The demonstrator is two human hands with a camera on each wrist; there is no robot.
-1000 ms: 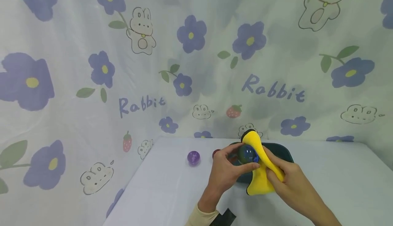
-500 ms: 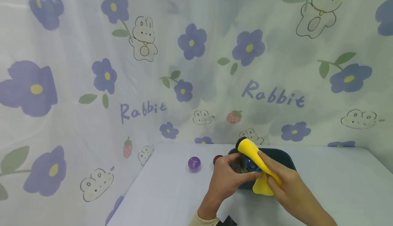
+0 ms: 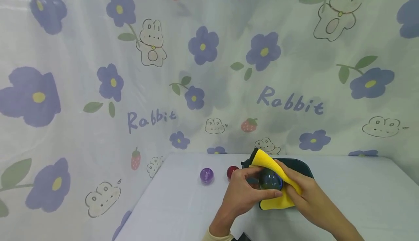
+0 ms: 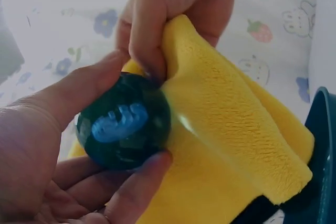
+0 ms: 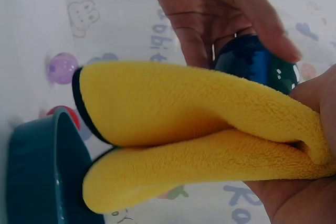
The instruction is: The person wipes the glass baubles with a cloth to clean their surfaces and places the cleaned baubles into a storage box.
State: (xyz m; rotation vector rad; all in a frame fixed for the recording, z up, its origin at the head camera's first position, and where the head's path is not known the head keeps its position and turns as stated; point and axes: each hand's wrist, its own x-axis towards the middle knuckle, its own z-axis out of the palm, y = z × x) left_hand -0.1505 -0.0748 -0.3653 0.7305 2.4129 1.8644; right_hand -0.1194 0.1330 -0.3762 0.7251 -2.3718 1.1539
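Observation:
My left hand (image 3: pixel 244 193) grips a dark blue-green glassy ball (image 3: pixel 270 180) between thumb and fingers; in the left wrist view the ball (image 4: pixel 124 121) shows a pale blue mark. My right hand (image 3: pixel 302 193) holds a folded yellow cloth (image 3: pixel 269 165) and presses it against the ball's right side. The cloth (image 5: pixel 199 129) has a dark edge and drapes over the right fingers (image 4: pixel 152 19). Both hands hover over a dark teal tray (image 3: pixel 302 165).
A purple ball (image 3: pixel 206 175) and a red ball (image 3: pixel 231 171) lie on the white table (image 3: pixel 353 197) left of the tray. A flower and rabbit printed sheet (image 3: pixel 157 70) hangs behind and to the left.
The cloth has slid lower over the ball, and both hands have shifted slightly down and right. The red ball shows more fully now.

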